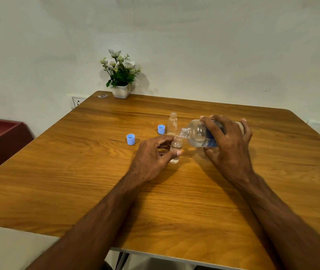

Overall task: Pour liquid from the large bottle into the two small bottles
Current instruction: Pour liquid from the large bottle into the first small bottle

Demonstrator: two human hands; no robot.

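Observation:
My right hand grips the large clear bottle with a blue label, tipped on its side with its open mouth pointing left. That mouth sits just over the neck of a small clear bottle, which stands upright on the wooden table. My left hand holds this small bottle between thumb and fingers. A second small bottle stands upright and uncapped just behind it. Two blue caps lie on the table: one beside the far bottle, another further left.
A white pot of artificial flowers stands at the table's far edge against the wall. A dark red piece of furniture sits to the left of the table. A wall socket is behind the far left corner.

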